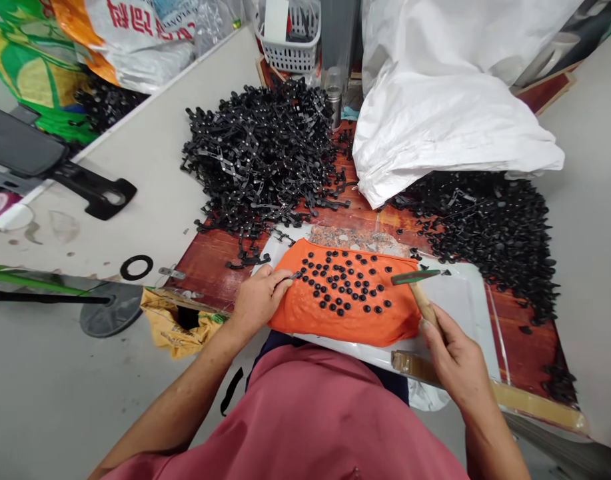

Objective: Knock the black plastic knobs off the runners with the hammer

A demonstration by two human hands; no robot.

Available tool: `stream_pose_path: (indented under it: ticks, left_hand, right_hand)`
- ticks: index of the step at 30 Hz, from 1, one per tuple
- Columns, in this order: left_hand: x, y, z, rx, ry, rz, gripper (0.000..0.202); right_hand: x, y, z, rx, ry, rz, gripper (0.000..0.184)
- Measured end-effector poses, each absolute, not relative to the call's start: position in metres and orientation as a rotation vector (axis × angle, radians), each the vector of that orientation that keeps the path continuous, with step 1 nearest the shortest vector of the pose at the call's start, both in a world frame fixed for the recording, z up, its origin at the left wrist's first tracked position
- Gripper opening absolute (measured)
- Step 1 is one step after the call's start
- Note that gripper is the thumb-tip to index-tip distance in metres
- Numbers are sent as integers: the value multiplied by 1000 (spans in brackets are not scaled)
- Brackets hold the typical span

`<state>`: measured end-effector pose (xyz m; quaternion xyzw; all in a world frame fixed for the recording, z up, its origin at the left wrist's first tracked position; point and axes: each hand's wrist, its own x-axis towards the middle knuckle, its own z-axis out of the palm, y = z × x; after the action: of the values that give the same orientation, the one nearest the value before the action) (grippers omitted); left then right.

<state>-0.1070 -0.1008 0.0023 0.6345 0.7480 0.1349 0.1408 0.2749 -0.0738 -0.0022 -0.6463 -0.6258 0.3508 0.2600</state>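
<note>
My left hand (259, 300) is closed at the left edge of an orange cloth (350, 327), pinching a small black plastic part (296, 275) between thumb and fingers. Several round black pieces (341, 289) are spread over that cloth, dark centres up. On the right, my right hand (455, 360) grips the pale wooden handle of a hammer (423, 303). Its narrow greenish metal head is raised over the cloth's right edge, apart from the round pieces. The cloth lies on a white board (468, 300) at the table's front.
A tall heap of black plastic parts (260, 153) stands at back left. Another heap of small black pieces (505, 233) spreads at right, partly under a white sack (435, 127). Behind are a white basket (290, 57) and a metal flask (334, 100). A light partition (155, 160) borders the left.
</note>
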Motion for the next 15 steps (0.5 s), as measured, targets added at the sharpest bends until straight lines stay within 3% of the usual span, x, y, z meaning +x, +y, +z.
stream_pose_path:
  ticks: [3, 7, 15]
  left_hand:
    - [-106, -102, 1, 1832, 2185, 367, 32]
    - [-105, -101, 0, 1805, 2174, 384, 31]
    - [-103, -102, 0, 1824, 2170, 380, 31]
  right_hand:
    - [251, -65, 20, -1652, -2082, 720, 50]
    - [201, -54, 41, -1412, -2495, 681, 49]
    - [141, -49, 40, -1246, -2672, 410, 51]
